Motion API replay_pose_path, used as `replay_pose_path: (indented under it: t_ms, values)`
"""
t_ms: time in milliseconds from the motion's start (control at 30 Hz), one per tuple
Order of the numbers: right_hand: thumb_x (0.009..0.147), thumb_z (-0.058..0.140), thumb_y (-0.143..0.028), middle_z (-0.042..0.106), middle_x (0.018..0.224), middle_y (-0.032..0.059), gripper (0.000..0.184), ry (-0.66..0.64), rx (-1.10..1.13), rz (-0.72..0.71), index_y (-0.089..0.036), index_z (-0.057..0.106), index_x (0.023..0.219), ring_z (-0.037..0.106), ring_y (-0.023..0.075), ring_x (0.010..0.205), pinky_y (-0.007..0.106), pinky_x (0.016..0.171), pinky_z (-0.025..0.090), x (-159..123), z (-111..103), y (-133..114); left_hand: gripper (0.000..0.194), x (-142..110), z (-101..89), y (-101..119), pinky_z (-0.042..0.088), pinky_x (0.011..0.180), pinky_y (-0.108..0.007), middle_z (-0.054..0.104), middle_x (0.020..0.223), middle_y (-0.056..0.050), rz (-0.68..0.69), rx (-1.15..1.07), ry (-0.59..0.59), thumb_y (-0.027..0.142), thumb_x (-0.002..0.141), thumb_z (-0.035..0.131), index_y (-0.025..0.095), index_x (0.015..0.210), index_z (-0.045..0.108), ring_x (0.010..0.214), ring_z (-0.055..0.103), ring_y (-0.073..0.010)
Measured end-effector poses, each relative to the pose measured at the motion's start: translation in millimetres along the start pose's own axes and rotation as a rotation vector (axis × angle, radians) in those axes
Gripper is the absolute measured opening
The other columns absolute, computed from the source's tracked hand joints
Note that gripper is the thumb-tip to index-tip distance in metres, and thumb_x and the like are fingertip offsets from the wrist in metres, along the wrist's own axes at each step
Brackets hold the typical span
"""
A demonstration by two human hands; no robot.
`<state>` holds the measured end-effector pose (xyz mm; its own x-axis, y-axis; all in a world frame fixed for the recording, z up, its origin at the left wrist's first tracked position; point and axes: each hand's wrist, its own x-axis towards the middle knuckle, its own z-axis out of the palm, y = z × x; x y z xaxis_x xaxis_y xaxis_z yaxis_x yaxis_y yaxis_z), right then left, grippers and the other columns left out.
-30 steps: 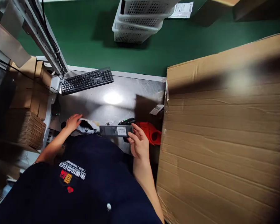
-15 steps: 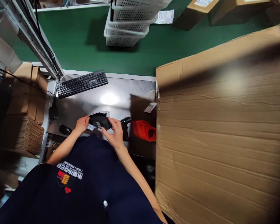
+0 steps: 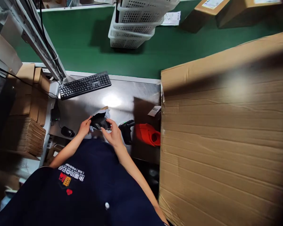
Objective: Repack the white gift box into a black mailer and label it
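Between my two hands is a dark package [image 3: 99,120] with a small pale label; its exact kind I cannot make out. My left hand [image 3: 85,126] pinches its left edge. On the opposite side, my right hand [image 3: 113,133] grips it between thumb and fingers. Behind and under the package shows some crumpled whitish wrapping [image 3: 106,111]. Just right of my right hand lies a black handheld scanner [image 3: 127,131], and beyond it a red-orange holder [image 3: 147,134] with a round opening. A black mouse [image 3: 67,131] rests left of my left hand.
A black keyboard [image 3: 85,85] lies at the back of the metal table [image 3: 124,91]. A large cardboard box [image 3: 224,135] fills the right side. Folded cartons [image 3: 30,135] stand at left. White baskets [image 3: 132,39] are stacked on the green surface [image 3: 85,59] beyond.
The package has tilted slightly between my hands, and more of the pale wrapping shows behind it. My right hand has shifted a little left, uncovering more of the scanner.
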<state>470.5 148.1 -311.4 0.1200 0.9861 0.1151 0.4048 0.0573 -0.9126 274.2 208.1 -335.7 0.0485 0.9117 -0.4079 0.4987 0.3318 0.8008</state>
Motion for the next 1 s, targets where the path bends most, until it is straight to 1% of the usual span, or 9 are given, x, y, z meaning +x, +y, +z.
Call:
replay_pose_path:
  t_ms: [100, 167, 333, 467, 600, 700, 833, 900, 1000]
  values:
    - [0.091, 0.066, -0.044, 0.071, 0.13, 0.015, 0.049, -0.065, 0.047, 0.069, -0.02, 0.06, 0.133, 0.07, 0.0294, 0.114, 0.047, 0.095, 0.061, 8.3, 3.5, 12.1, 0.045, -6.1, 6.8, 1.6, 0.04, 0.126, -0.036, 0.062, 0.151, -0.005, 0.079, -0.026, -0.01, 0.024, 0.104, 0.045, 0.02, 0.144, 0.065, 0.144, 0.056, -0.0194]
    - [0.094, 0.062, -0.044, 0.072, 0.13, 0.0149, 0.046, -0.076, 0.029, 0.098, -0.02, 0.062, 0.134, 0.07, 0.0295, 0.115, 0.048, 0.098, 0.06, 18.8, 5.1, 22.6, 0.046, -9.2, 11.5, 1.3, 0.04, 0.125, -0.037, 0.063, 0.151, -0.006, 0.128, -0.002, -0.027, 0.024, 0.105, 0.043, 0.02, 0.145, 0.065, 0.144, 0.057, -0.0201]
    - [0.102, 0.048, -0.031, 0.067, 0.136, 0.0211, 0.04, -0.17, -0.361, 0.144, -0.012, 0.066, 0.132, 0.06, 0.0333, 0.127, 0.052, 0.114, 0.047, 41.1, 11.7, 29.2, 0.044, -9.4, 20.4, 2.8, 0.048, 0.118, -0.039, 0.07, 0.143, -0.005, 0.136, 0.253, -0.126, 0.026, 0.105, 0.045, 0.024, 0.144, 0.066, 0.135, 0.063, -0.023]
    - [0.102, 0.053, -0.029, 0.062, 0.14, 0.0225, 0.038, -0.154, -0.653, 0.208, -0.014, 0.068, 0.133, 0.056, 0.0368, 0.123, 0.054, 0.104, 0.052, 43.6, 10.3, 22.7, 0.046, -4.8, 11.1, 8.3, 0.05, 0.112, -0.044, 0.073, 0.134, -0.012, 0.108, 0.353, -0.096, 0.032, 0.105, 0.045, 0.021, 0.145, 0.065, 0.128, 0.065, -0.0301]
    - [0.099, 0.056, -0.028, 0.051, 0.152, 0.0231, 0.036, -0.149, -0.597, 0.203, -0.016, 0.072, 0.128, 0.049, 0.0399, 0.136, 0.058, 0.107, 0.05, 47.3, 4.7, 35.5, 0.049, -0.2, -7.2, 13.0, 0.051, 0.109, -0.039, 0.072, 0.132, -0.011, 0.079, 0.453, -0.081, 0.034, 0.106, 0.043, 0.024, 0.151, 0.059, 0.127, 0.065, -0.0276]
    - [0.099, 0.052, -0.026, 0.055, 0.149, 0.0217, 0.041, -0.228, -0.46, 0.236, -0.011, 0.066, 0.135, 0.054, 0.0343, 0.135, 0.052, 0.114, 0.048, 58.8, 8.0, 47.6, 0.061, 1.5, -10.4, 20.2, 0.046, 0.116, -0.04, 0.063, 0.147, -0.013, 0.148, 0.567, -0.05, 0.034, 0.099, 0.057, 0.021, 0.159, 0.048, 0.137, 0.056, -0.0288]
    - [0.102, 0.047, -0.031, 0.06, 0.146, 0.0195, 0.057, -0.26, -0.487, 0.308, -0.01, 0.047, 0.155, 0.063, 0.03, 0.126, 0.044, 0.108, 0.052, 84.7, 17.5, 46.6, 0.042, 4.6, 6.7, 38.6, 0.037, 0.124, -0.044, 0.052, 0.158, -0.014, 0.325, 0.775, -0.021, 0.033, 0.1, 0.055, 0.022, 0.14, 0.066, 0.148, 0.044, -0.0304]
    - [0.102, 0.044, -0.027, 0.065, 0.141, 0.0174, 0.05, -0.308, -0.551, 0.328, -0.015, 0.055, 0.15, 0.066, 0.0295, 0.122, 0.041, 0.104, 0.053, 99.0, 19.8, 41.3, 0.044, 10.3, 19.2, 48.8, 0.035, 0.125, -0.049, 0.045, 0.163, -0.016, 0.361, 0.862, -0.062, 0.036, 0.1, 0.056, 0.022, 0.141, 0.064, 0.15, 0.04, -0.0343]
    - [0.099, 0.044, -0.02, 0.075, 0.123, 0.0167, 0.04, -0.356, -0.598, 0.343, -0.016, 0.072, 0.128, 0.07, 0.0305, 0.114, 0.04, 0.098, 0.053, 115.8, 18.5, 34.5, 0.064, 25.8, 33.6, 62.2, 0.036, 0.122, -0.056, 0.028, 0.171, -0.021, 0.356, 0.941, -0.092, 0.036, 0.098, 0.06, 0.021, 0.158, 0.046, 0.152, 0.036, -0.0407]
